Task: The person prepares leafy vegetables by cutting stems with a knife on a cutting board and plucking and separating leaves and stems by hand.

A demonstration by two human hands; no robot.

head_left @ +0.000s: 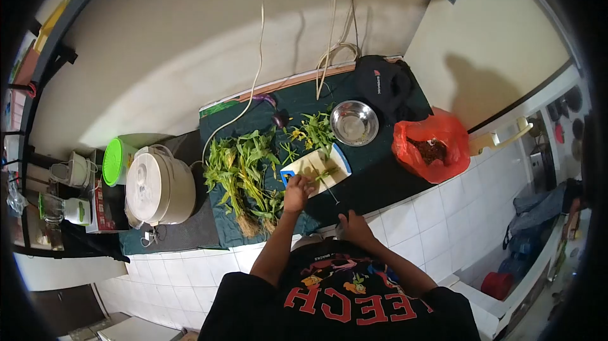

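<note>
A white cutting board with blue ends (342,162) lies at a slant on the dark green cloth. Cut green pieces rest on it, and a thin stalk-like strip (332,195) reaches past its near edge. Over the board's lower left part, my left hand (297,193) has its fingers curled; what they hold is too small to make out. My right hand (354,227) is closed near the counter's front edge, apart from the board, its contents unclear. Rooted leafy greens (235,173) lie to the left. More picked leaves (316,130) sit behind the board.
A steel bowl (354,123) stands behind the board, with a black cap-like cloth item (385,87) beyond. At right is an open red plastic bag (411,157) with dark contents. Eggplants (280,118) lie near the wall. A rice cooker (159,186) and green-lidded container (115,160) stand left.
</note>
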